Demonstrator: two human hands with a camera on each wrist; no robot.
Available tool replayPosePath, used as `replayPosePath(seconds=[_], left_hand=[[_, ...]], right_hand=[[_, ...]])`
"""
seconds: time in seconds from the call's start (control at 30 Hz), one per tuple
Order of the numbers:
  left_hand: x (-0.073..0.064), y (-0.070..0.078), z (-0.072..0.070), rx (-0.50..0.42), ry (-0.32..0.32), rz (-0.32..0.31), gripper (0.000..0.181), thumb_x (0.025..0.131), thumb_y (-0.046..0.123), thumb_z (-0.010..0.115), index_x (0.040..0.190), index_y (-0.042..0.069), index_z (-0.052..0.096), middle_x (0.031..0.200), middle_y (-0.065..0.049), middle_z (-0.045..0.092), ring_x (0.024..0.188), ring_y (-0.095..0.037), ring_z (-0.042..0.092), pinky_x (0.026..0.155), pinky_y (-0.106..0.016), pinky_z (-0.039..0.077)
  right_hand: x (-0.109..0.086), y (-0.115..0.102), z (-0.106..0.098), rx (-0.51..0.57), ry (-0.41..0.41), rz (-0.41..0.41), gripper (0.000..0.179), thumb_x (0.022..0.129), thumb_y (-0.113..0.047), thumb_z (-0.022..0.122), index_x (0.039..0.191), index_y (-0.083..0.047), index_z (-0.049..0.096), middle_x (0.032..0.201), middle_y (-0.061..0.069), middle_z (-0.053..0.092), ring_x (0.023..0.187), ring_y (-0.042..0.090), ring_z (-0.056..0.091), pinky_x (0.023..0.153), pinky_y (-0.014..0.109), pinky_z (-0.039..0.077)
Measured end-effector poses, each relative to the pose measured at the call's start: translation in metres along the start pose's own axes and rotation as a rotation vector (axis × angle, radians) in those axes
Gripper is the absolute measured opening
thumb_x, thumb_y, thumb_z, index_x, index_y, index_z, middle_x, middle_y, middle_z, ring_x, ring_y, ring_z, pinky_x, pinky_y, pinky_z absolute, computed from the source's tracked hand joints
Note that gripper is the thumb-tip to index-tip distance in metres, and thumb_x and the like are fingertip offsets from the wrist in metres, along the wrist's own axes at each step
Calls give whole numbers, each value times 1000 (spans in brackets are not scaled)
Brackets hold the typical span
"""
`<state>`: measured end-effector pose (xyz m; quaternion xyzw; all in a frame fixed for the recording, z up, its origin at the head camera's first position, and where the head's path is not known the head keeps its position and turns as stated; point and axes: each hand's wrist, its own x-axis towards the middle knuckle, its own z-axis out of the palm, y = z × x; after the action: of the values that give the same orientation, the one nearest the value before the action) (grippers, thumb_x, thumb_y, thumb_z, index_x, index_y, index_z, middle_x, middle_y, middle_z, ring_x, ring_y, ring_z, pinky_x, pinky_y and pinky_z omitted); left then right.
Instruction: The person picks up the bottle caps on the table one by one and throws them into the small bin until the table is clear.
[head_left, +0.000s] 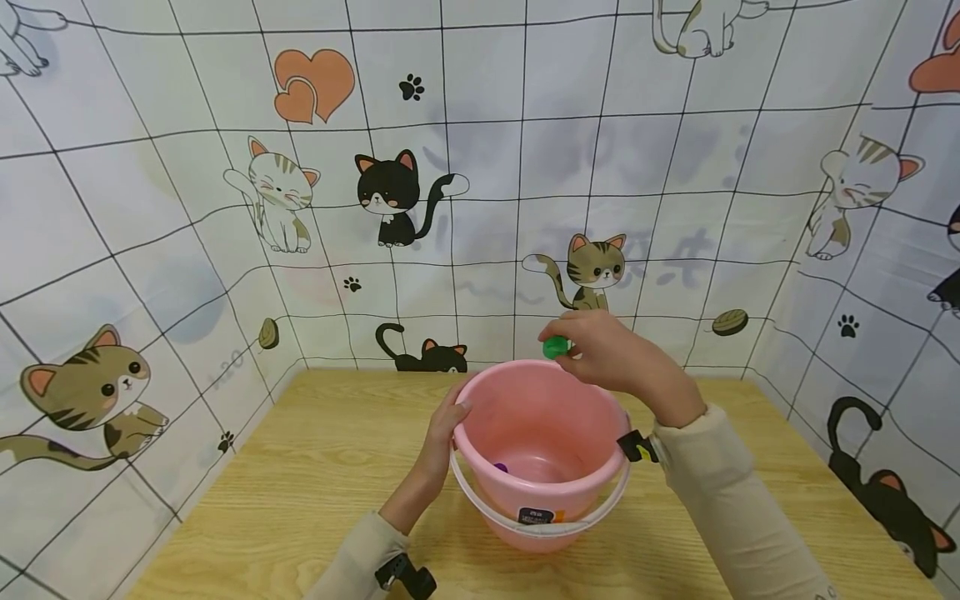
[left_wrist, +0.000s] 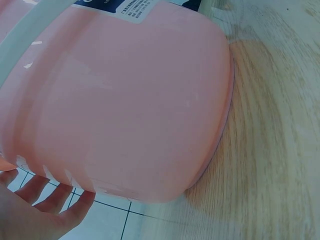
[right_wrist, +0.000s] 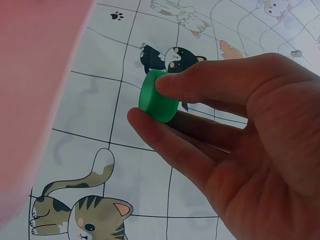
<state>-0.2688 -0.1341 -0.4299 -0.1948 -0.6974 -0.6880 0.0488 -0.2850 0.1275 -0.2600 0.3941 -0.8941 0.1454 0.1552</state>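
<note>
A pink bucket stands upright on the wooden table, its white handle lowered over the front. On its left side my left hand grips the rim, thumb over the edge; in the left wrist view the left fingers press along the outer wall. My right hand pinches a small green cylinder between thumb and fingers, above the bucket's far right rim. Inside the bucket a small purple object shows at the lower left, partly hidden by the front wall.
The wooden table extends around the bucket. White cloth walls with black grid lines and printed cats enclose its back and sides. A black strap mount sits on the left wrist, another on the right.
</note>
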Motion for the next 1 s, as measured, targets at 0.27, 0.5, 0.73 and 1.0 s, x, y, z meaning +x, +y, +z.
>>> replayPosePath(seconds=[0.27,0.5,0.73,1.0], left_hand=[[-1,0,0,-13,4,3,54,103,41,39,155,29,45,151,-1,55,133,-30,54,108,-46,47],[-1,-2,0,-26,7,-13,56,102,41,40,157,29,43,153,-2,53,134,-32,53,108,-45,47],[0,0,1,-13,8,-1,52,103,41,40,153,32,46,150,0,55,135,-27,54,109,-44,47],[1,0,2,-18,15,-6,54,102,41,40,155,28,45,151,-1,55,134,-30,54,108,-43,47]], right_hand=[[1,-3,1,4,-21,13,24,89,-3,73,113,-6,75,104,7,73,87,19,68,74,33,59],[2,-3,2,1,-31,11,25,89,-5,76,114,-6,76,104,7,73,89,19,67,75,33,59],[1,-1,0,2,-45,17,26,89,-5,77,115,-6,75,105,8,74,89,19,68,76,35,59],[0,0,0,8,-44,5,26,89,-1,75,114,-5,75,103,8,74,88,19,68,75,34,59]])
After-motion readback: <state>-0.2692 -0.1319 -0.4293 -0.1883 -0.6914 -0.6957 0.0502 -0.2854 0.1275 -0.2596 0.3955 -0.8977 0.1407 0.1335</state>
